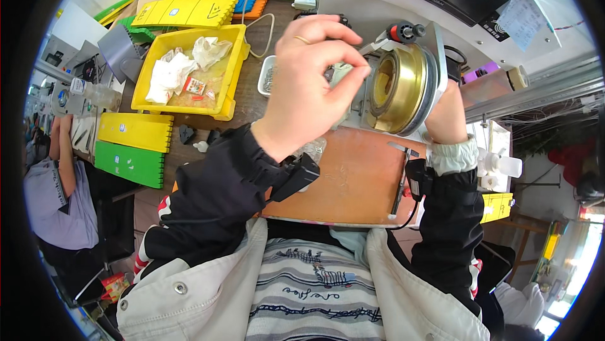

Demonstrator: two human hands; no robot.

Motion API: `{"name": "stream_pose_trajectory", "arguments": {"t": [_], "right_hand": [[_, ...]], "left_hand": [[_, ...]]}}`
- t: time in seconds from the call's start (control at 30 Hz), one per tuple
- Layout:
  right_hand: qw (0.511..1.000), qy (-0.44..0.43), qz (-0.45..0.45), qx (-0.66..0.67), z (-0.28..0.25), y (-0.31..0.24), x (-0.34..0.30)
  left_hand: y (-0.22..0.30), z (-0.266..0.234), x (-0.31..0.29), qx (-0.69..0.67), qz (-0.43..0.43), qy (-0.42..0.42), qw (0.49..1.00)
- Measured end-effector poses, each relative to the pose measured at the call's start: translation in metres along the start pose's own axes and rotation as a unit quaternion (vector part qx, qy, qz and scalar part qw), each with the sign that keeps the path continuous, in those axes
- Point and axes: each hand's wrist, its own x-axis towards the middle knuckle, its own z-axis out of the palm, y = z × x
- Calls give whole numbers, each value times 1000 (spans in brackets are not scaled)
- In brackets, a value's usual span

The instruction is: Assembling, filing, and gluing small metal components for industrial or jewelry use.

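My left hand (pixel 309 79) is raised over the table, palm turned inward. Its thumb and index fingertip meet in a pinch; anything between them is too small to make out. Just right of the fingertips sits a round brass-coloured drum (pixel 386 92) with a hollow middle, fixed against a grey metal plate (pixel 439 57). My right hand (pixel 449 114) reaches behind that plate on its far right side, and its fingers are hidden there. A black and red knob (pixel 406 31) sticks out above the drum. Partly behind my left hand stands a small white tray (pixel 267 76) of small metal parts.
A yellow bin (pixel 236 83) holding crumpled white cloths stands at the left. Yellow (pixel 135 131) and green (pixel 130 163) toothed panels lie beside it. A hammer-like tool (pixel 401 180) rests on the orange-brown board (pixel 340 183). Another person (pixel 60 196) sits at far left.
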Motion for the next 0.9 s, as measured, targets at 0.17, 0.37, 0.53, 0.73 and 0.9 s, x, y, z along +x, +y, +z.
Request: {"name": "stream_pose_trajectory", "arguments": {"t": [0.17,0.37,0.53,0.73,0.9], "right_hand": [[991,118,47,-43,-13,-7,-30],[985,157,5,-72,-7,-12,-34],[978,183,-10,-103,-5,-10,-33],[972,199,-21,-122,-1,-13,-34],[959,199,-35,-199,1,-14,-35]], "left_hand": [[-27,-34,-22,-66,-103,54,991],[-55,-44,-32,-125,-204,59,969],[-61,-44,-30,-154,-241,17,958],[-81,-58,-21,-303,-317,-71,896],[-96,-57,-22,-404,-427,-144,796]]}}
